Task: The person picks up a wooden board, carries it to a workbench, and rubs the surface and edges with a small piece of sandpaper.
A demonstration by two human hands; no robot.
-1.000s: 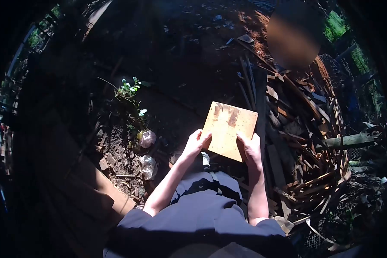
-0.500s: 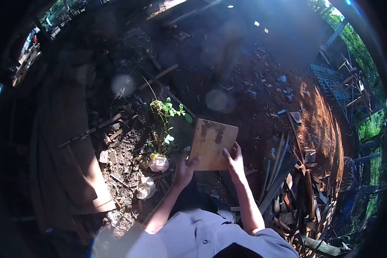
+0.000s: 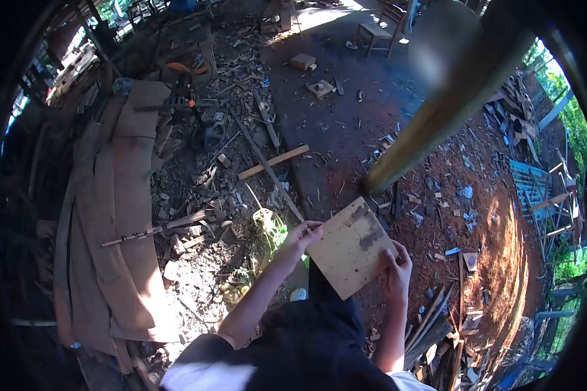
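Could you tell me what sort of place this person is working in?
Probably an outdoor woodworking yard or scrap-timber area. Long planks lie stacked on bare dirt, offcuts litter the ground, and both hands hold a square wooden board.

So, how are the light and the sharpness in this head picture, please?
Head view: strong fisheye bending with black corners; hard sunlight on the red soil, deep shade at the left edge; the wooden board between left hand and right hand is sharp; a pole has a blurred patch at its top.
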